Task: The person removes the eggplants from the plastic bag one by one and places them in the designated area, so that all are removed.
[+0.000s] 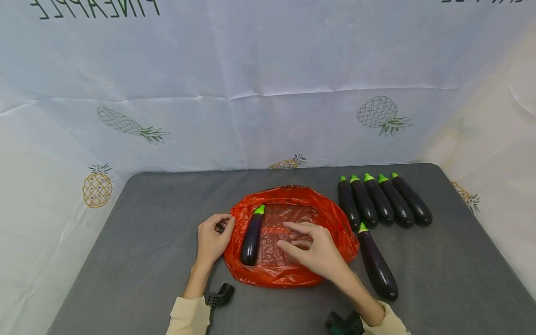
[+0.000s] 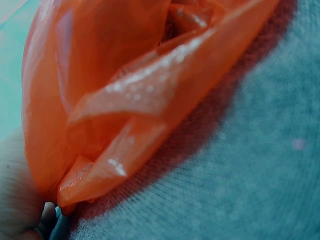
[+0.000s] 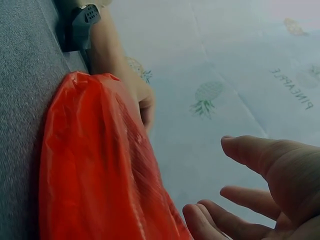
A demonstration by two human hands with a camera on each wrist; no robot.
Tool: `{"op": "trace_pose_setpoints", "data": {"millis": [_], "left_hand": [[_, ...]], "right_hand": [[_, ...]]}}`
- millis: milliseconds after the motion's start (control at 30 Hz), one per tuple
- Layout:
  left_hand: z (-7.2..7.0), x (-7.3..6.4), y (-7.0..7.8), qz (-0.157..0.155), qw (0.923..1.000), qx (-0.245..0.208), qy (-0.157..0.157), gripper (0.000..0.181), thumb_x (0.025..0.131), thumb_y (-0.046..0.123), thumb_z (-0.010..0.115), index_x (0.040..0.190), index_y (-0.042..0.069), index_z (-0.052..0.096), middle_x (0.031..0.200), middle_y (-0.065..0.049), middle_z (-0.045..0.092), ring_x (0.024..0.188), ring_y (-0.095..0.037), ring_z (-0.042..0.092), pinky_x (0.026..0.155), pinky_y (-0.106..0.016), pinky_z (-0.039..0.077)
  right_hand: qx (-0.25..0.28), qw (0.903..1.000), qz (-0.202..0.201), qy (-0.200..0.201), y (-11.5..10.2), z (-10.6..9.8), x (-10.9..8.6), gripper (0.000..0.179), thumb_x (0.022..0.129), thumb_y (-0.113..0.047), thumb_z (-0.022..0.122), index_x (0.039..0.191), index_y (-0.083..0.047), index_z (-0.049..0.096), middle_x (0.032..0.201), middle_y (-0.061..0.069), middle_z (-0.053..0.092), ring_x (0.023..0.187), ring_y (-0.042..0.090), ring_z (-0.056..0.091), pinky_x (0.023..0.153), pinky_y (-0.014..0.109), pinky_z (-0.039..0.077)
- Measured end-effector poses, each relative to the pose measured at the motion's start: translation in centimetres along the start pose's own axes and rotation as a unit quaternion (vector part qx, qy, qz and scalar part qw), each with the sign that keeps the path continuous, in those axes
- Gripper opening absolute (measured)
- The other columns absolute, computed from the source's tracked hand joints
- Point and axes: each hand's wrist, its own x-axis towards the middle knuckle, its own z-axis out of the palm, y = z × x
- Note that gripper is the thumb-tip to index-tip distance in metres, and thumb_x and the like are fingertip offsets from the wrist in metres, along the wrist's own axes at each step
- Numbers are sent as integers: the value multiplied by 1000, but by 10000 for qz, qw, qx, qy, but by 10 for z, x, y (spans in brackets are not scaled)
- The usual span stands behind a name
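A red plastic bag (image 1: 293, 279) lies on the table with its mouth spread wide and its rim rolled outward. Inside it, along the left side, is one eggplant (image 1: 251, 239) with its green stem end pointing away. My left hand (image 1: 214, 236) pinches the bag's left rim between thumb and fingers; in the left wrist view the red plastic (image 2: 115, 110) fills much of the picture. Over the right half of the opening hovers my right hand (image 1: 316, 249), fingers spread and nothing between them. The right wrist view shows those parted fingers (image 3: 245, 150) beside the bag's side.
Several eggplants (image 1: 378, 200) lie side by side at the back right of the grey table (image 1: 167, 204). Another eggplant (image 1: 378, 265) lies nearer, right of the bag and close to my right forearm. A white cloth (image 1: 259, 70) printed with pineapples hangs behind.
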Motion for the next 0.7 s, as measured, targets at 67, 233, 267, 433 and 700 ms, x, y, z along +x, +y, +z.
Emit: {"op": "trace_pose_setpoints", "data": {"millis": [67,233,267,433,700], "left_hand": [[0,0,0,-15,10000,-12,-7,6,89,11,77,88,6,79,74,-6,72,66,-12,63,63,-12,44],[1,0,-1,3,10000,-9,-9,5,89,11,77,88,6,79,74,-6,72,66,-13,63,63,-11,44],[1,0,-1,3,10000,-14,-6,5,89,11,77,88,6,79,74,-6,72,66,-13,63,63,-12,44],[1,0,-2,-14,10000,-43,0,5,89,10,77,88,6,79,74,-6,72,66,-12,63,63,-12,44],[0,1,-1,-33,10000,13,0,6,89,10,77,88,5,79,74,-7,72,66,-12,63,62,-12,43]], "right_hand": [[43,10000,-3,-64,1,5,3,49,90,-24,80,133,-5,68,135,21,66,106,32,72,85,30,62],[92,9998,85,-124,1,19,11,52,90,-25,79,136,-3,65,138,22,64,107,34,71,84,29,62],[101,9998,112,-123,2,22,12,52,90,-25,80,136,-3,65,138,22,63,107,34,72,83,29,62],[-23,9999,153,-60,6,34,20,52,91,-27,79,135,-3,66,138,21,64,102,29,74,79,28,62],[-270,9992,262,112,14,51,28,56,88,-31,82,134,-3,66,136,21,66,99,28,74,75,26,61]]}}
